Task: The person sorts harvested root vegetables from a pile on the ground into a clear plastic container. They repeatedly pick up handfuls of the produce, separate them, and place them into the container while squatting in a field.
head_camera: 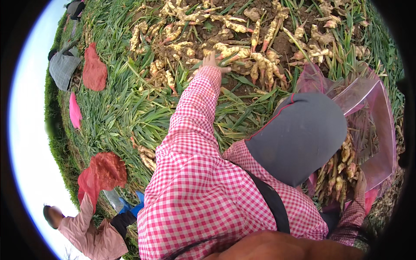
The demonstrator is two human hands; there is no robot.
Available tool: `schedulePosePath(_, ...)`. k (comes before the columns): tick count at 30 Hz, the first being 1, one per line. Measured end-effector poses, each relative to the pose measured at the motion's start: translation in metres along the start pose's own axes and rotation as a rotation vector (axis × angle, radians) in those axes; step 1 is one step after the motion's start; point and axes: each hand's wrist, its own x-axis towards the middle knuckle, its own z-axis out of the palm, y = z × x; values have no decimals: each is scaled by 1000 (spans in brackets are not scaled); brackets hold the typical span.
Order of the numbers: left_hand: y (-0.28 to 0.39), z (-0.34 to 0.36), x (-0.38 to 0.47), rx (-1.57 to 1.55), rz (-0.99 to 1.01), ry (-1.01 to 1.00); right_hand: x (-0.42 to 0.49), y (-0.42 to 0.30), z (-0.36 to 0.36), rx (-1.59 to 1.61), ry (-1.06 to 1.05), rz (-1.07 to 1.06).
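My left hand (213, 61) reaches out palm down over the dug-up ginger rhizomes (234, 53), thumb spread, fingertips at a pale piece; nothing is plainly held. At the right, my right hand (360, 182) lies against a pile of ginger rhizomes (341, 165) with stalk ends; part of it is hidden, so whether it grips one cannot be told. The pile is at the opening of a pink translucent plastic sack (383, 136). My bent knee in grey cloth with red piping (302, 136) is between my arms. Pink checked sleeves cover both arms.
Cut green ginger leaves (130, 97) cover the soil. A few rhizomes (148, 157) lie by my left side. Left, a person (87, 227) holds a red mesh sack (102, 172). Farther off are another red sack (95, 68), a pink bag (74, 110) and a bent-over person (65, 68).
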Motion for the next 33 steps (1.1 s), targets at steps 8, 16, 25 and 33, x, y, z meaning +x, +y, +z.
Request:
schedulePosePath(8,8,59,-88,145,295,22,-3,18,-11,-577,37,-421)
schedulePosePath(16,2,0,-53,-1294,-154,343,-12,-12,-5,-311,15,58)
schedulePosePath(25,1,25,5,-2041,-601,-27,-15,-13,-1,-261,27,14)
schedulePosePath(33,20,32,45,-2285,-649,83,-12,-36,-3,-363,-40,33)
